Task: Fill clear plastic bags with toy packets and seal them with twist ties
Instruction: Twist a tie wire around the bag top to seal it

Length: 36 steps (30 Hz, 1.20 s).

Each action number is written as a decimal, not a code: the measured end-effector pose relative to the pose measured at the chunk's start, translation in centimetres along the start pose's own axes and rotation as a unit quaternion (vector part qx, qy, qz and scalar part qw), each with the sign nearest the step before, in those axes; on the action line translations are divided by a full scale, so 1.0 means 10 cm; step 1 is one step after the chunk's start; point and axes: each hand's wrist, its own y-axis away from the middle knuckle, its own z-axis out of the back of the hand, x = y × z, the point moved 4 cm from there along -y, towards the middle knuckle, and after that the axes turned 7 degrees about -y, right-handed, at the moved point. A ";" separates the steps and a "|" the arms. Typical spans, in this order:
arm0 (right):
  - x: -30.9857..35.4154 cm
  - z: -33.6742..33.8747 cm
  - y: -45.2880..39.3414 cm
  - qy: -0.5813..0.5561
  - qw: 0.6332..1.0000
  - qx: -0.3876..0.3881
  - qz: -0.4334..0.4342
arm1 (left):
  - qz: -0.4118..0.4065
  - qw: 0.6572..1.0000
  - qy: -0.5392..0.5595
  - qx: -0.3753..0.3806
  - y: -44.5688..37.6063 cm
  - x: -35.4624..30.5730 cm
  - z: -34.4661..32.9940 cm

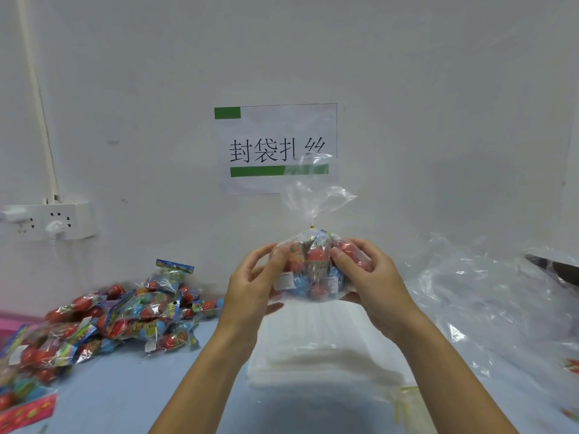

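Filled clear bag (pixel 315 270) held up in front of the wall, above a flat stack of empty clear bags (pixel 322 349) on the light blue table (pixel 131 393). Neck gathered and cinched by a small gold twist tie (pixel 312 227), loose top (pixel 316 195) flaring upward above it. Inside, red and blue toy packets, packed tight.

Both forearms reaching up and forward from the bottom edge, converging on the bag. Left hand (pixel 250 292) on the bag's left side, palm turned inward, fingers curled round the upper left of the bundle, thumb underneath near the lower edge. Right hand (pixel 372 283) mirrored on the right side, thumb pressed against the front near the red packet, fingers wrapped behind and below. Both hands clamped on the bag, holding it clear of the table, roughly upright.

Heap of loose toy packets (pixel 125 317) at left on the table, reaching back to the wall, well apart from the hands. Large crumpled sheet of clear plastic (pixel 488 292) at right. White paper sign (pixel 275 148) with green bars and black characters on the wall, partly behind the bag's top. White power strip (pixel 53 220) fixed to the wall at far left, with plugs in it.
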 end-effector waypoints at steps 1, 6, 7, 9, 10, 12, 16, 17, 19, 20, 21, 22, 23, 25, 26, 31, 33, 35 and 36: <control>-0.01 0.00 0.00 -0.004 1.000 -0.007 -0.005 | 0.015 0.999 0.005 0.028 0.01 0.02 -0.03; -0.08 -0.03 0.00 0.000 0.999 0.009 -0.040 | -0.003 0.996 0.084 0.029 0.00 0.06 -0.06; -0.07 -0.03 0.01 -0.001 0.998 0.024 -0.050 | -0.010 0.996 0.085 0.023 -0.01 0.06 -0.05; -0.03 -0.02 0.02 0.027 0.996 0.058 -0.063 | -0.026 0.995 0.093 0.019 -0.01 0.06 0.00; 0.00 0.06 0.03 0.039 0.994 0.071 -0.072 | -0.027 0.994 0.101 0.019 -0.01 0.08 -0.03; 0.02 0.09 0.05 0.015 0.988 0.104 -0.111 | -0.029 0.993 0.109 0.022 -0.02 0.09 0.00; 0.03 0.29 0.12 0.007 0.965 0.181 -0.191 | -0.033 0.994 0.094 0.046 0.02 0.12 -0.15; 0.04 0.34 0.15 0.028 0.956 0.215 -0.199 | -0.028 0.994 0.094 0.047 0.04 0.13 -0.21; 0.08 0.45 0.19 0.053 0.946 0.254 -0.194 | -0.016 0.992 0.114 0.051 0.08 0.19 -0.33; 0.10 0.51 0.19 0.053 0.949 0.251 -0.185 | -0.010 0.989 0.132 0.058 0.10 0.21 -0.40; 0.12 0.57 0.19 0.049 0.954 0.239 -0.176 | -0.002 0.987 0.150 0.066 0.13 0.24 -0.47; 0.14 0.63 0.18 0.041 0.959 0.223 -0.168 | 0.008 0.984 0.165 0.071 0.15 0.27 -0.53; 0.15 0.71 0.17 0.031 0.965 0.204 -0.162 | 0.020 0.982 0.175 0.073 0.17 0.30 -0.58; 0.14 0.88 0.16 0.010 0.977 0.151 -0.151 | 0.039 0.981 0.175 0.068 0.20 0.36 -0.63; 0.14 0.98 0.15 -0.010 0.983 0.114 -0.142 | 0.045 0.983 0.167 0.064 0.20 0.39 -0.63; 0.28 1.46 0.06 -0.226 0.953 -0.198 -0.040 | 0.043 0.990 0.127 0.030 0.19 0.48 -0.54; 0.39 1.67 0.07 -0.261 0.914 -0.310 0.016 | 0.035 0.993 0.110 0.026 0.17 0.47 -0.51; 0.53 1.85 0.09 -0.253 0.893 -0.367 0.064 | 0.028 0.995 0.096 0.024 0.16 0.46 -0.49; 0.61 1.93 0.11 -0.247 0.886 -0.385 0.083 | 0.024 0.995 0.089 0.024 0.15 0.46 -0.49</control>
